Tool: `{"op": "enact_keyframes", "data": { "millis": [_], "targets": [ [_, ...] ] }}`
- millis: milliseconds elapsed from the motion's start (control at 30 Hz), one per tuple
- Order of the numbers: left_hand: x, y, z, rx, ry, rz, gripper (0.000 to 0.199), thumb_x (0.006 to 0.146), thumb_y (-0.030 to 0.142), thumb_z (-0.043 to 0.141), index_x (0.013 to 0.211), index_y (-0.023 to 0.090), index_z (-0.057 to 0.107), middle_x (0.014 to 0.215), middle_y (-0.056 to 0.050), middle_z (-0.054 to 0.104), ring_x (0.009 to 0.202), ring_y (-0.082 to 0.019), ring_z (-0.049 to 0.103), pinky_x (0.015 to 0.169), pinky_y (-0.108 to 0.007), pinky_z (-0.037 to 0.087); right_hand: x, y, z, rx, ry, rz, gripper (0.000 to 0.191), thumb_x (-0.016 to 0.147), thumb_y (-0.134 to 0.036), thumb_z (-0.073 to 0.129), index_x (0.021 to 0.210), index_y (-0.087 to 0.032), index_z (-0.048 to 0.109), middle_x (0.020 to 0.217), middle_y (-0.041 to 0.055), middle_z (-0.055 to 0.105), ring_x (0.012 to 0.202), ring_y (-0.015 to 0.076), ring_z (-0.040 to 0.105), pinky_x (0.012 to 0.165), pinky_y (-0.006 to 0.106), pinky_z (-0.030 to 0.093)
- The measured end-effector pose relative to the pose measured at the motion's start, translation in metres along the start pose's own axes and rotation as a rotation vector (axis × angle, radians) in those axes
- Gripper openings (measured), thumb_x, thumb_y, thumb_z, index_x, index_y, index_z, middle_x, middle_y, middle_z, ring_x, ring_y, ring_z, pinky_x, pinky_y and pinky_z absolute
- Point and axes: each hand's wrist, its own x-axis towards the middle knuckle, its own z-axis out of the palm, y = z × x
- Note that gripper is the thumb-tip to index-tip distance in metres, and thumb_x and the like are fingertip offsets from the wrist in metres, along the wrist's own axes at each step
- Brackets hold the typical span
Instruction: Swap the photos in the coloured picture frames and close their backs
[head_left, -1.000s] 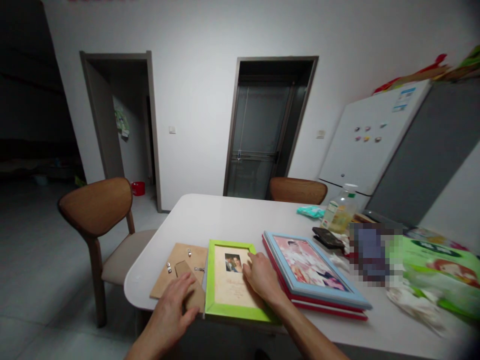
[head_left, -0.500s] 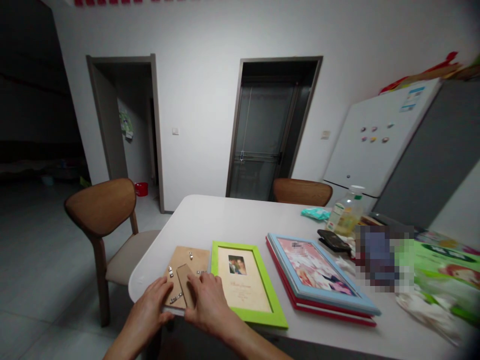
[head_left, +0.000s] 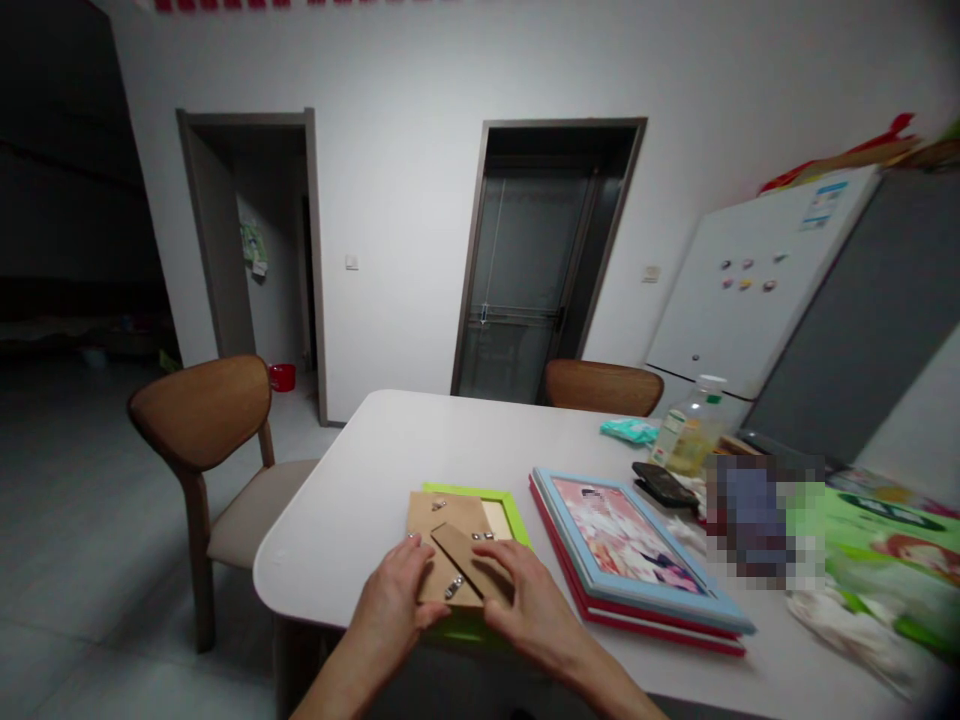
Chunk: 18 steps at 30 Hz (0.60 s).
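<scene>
A brown backing board [head_left: 455, 510] with small metal clips and a fold-out stand lies over the green picture frame [head_left: 516, 520], covering most of it. My left hand [head_left: 394, 590] grips the board's left edge, fingers on top and thumb at the near edge. My right hand [head_left: 529, 600] closes on its right side, fingertips by the stand [head_left: 465, 560]. Whether the board sits in the frame or just above it, I cannot tell. Right of the hands lies a stack of picture frames, a light blue one [head_left: 559, 510] with a pink picture on top of a red one [head_left: 562, 575].
On the right of the white table [head_left: 337, 540] are a bottle [head_left: 686, 430], a dark phone-like object [head_left: 664, 485], a teal packet [head_left: 628, 431] and a green package [head_left: 877, 530]. Wooden chairs stand at the left [head_left: 206, 410] and far side [head_left: 604, 387].
Both hands have carried the backing board rightward from the bare table at the left to over the green frame. The stacked frames have stayed put.
</scene>
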Motion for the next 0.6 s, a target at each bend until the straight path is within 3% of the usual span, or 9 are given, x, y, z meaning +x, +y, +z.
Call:
{"op": "enact_keyframes", "data": {
  "millis": [167, 400, 600],
  "targets": [
    [0.009, 0.023, 0.022, -0.051, -0.155, 0.007, 0.046, 0.059, 0.019, 0.067, 0.103, 0.015, 0.053, 0.117, -0.011, 0.051, 0.108, -0.022, 0.045, 0.094, -0.033, 0.034, -0.011, 0.031, -0.013, -0.054, -0.005, 0.056, 0.045, 0.054, -0.013, 0.045, 0.098, -0.017, 0.054, 0.099, 0.0069, 0.054, 0.095, 0.0186, 0.047, 0.088, 0.031, 0.034],
    [0.012, 0.026, 0.019, 0.098, -0.252, 0.029, 0.022, 0.07, 0.03, 0.057, 0.088, 0.018, 0.057, 0.112, -0.008, 0.054, 0.107, -0.021, 0.045, 0.093, -0.035, 0.03, -0.008, 0.042, 0.002, -0.146, -0.012, 0.009, 0.04, 0.054, -0.013, 0.045, 0.091, -0.018, 0.06, 0.094, 0.0063, 0.054, 0.09, 0.0187, 0.047, 0.082, 0.029, 0.035],
    [0.001, 0.019, 0.018, 0.072, -0.261, 0.061, 0.032, 0.071, 0.033, 0.057, 0.098, 0.016, 0.054, 0.123, -0.013, 0.045, 0.117, -0.025, 0.036, 0.098, -0.044, 0.023, -0.012, 0.044, 0.008, -0.236, 0.006, 0.008, 0.034, 0.058, -0.015, 0.049, 0.09, -0.02, 0.06, 0.096, 0.0068, 0.054, 0.091, 0.0204, 0.045, 0.079, 0.032, 0.035]
  ]
}}
